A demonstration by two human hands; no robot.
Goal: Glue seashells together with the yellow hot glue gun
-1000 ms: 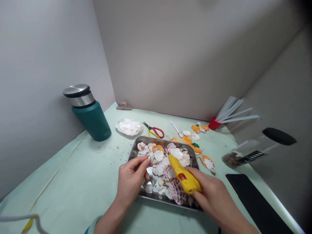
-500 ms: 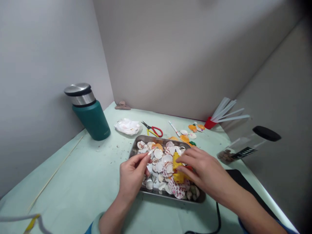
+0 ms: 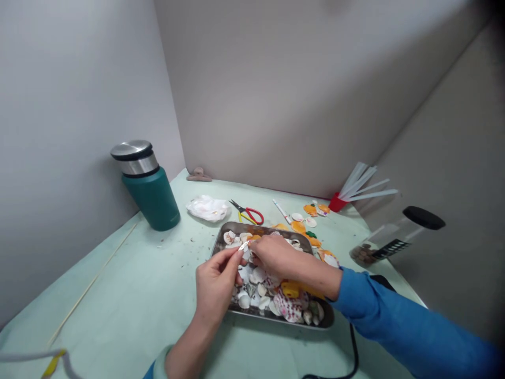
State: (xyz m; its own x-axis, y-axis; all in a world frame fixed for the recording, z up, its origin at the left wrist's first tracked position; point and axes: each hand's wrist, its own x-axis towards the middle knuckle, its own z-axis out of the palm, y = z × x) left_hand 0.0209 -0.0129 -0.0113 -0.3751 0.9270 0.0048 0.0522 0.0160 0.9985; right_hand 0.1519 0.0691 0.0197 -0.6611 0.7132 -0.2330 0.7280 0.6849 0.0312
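Between thumb and fingertips, my left hand [image 3: 219,276] pinches a small white shell piece [image 3: 243,245] above the left side of a metal tray [image 3: 276,318]. My right hand [image 3: 276,255] reaches in from the right with its fingers curled together, their tips right beside that piece. Whether they grip it or something tiny is hidden. Many loose white, orange and purple-speckled shells [image 3: 290,306] fill the tray. A yellow hot glue gun [image 3: 291,289] lies on the shells, partly covered by my right wrist.
Behind the tray are pliers [image 3: 248,215], a crumpled white bag [image 3: 208,208], a marker [image 3: 281,211] and orange shells [image 3: 299,227]. A green bottle [image 3: 152,195] stands left. At right are a red cup of glue sticks [image 3: 338,202], a jar [image 3: 371,247] and a black cord [image 3: 354,347].
My right hand has left the glue gun and moved left to the shell piece in my left hand. The glue gun stays in the tray. My left hand has barely moved.
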